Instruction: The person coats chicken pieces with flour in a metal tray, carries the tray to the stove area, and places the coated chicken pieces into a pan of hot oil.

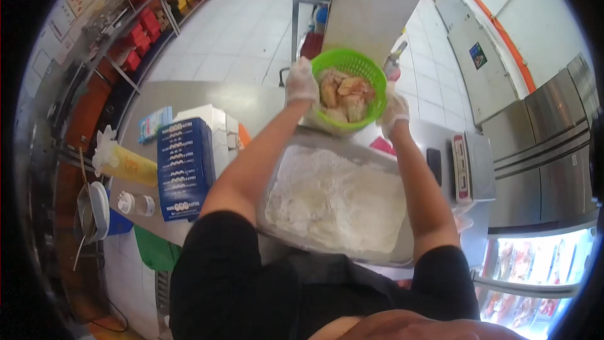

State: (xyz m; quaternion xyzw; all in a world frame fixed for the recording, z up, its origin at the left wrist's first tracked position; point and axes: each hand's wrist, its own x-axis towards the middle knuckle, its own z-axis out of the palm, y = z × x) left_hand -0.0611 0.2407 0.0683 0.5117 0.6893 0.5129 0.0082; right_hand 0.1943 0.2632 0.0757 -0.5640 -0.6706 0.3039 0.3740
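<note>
Both of my hands wear clear plastic gloves. My left hand (302, 82) is closed on the left rim of a green perforated basket (377, 75), and my right hand (394, 108) grips its right side. Inside the basket lie several pieces of raw, pale meat (345, 93). The basket is at the far edge of a large metal tray (270, 220), tilted a little toward me. White flour (340, 198) fills the tray, uneven and partly clumped. Whether the basket's bottom touches anything is hidden.
Blue boxes (184, 170), a yellow container (133, 165) and a lidded jar (135, 204) stand on the steel table's left. A dark phone (434, 165) and a scale (475, 167) are at right. A pillar (371, 12) rises beyond the basket.
</note>
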